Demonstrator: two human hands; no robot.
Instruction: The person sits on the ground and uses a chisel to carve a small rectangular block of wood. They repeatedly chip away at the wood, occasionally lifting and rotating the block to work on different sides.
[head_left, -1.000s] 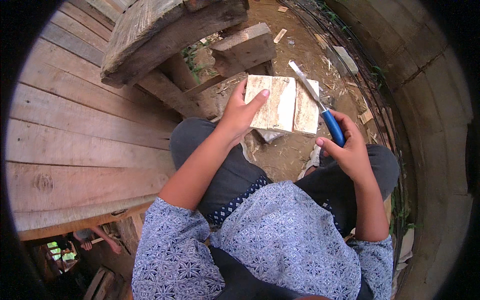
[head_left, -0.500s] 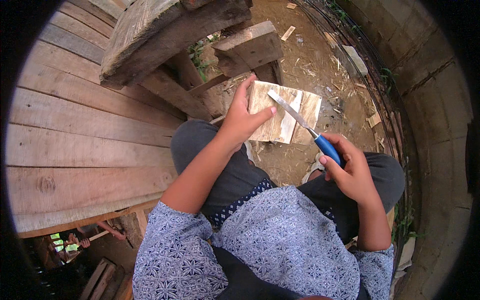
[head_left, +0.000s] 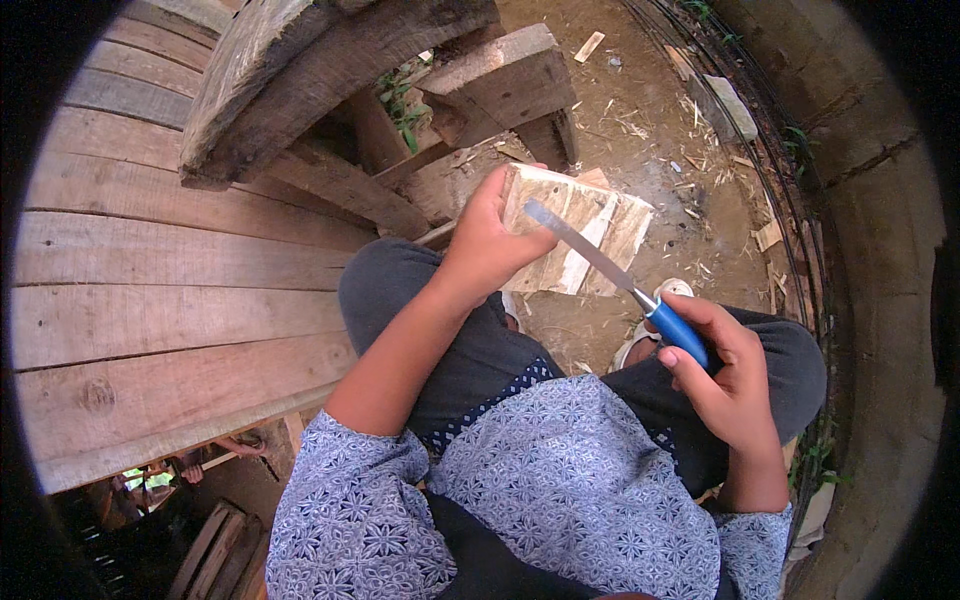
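Observation:
My left hand (head_left: 495,235) is closed round the left edge of a pale wooden block (head_left: 620,245), thumb across its face and fingers mostly hidden behind. The block's face is rough, with lighter and browner bands and a whitish strip down the middle. In my right hand (head_left: 725,365) is a chisel (head_left: 590,255), gripped by its blue handle (head_left: 676,332). Its flat metal blade points up and left, the tip near my left thumb and in front of the block. Whether the blade touches the wood I cannot tell.
A plank bench or platform (head_left: 180,325) spans the left side. Heavy timbers (head_left: 330,90) stand ahead at the upper left. Shavings and offcuts (head_left: 590,46) litter the dirt floor. Dark cables run along a block wall (head_left: 890,250) at right. Another person's hand (head_left: 240,445) shows at lower left.
My right hand and the chisel have shifted slightly right and down. The block has tilted, its right side now lower. The view has moved a little too.

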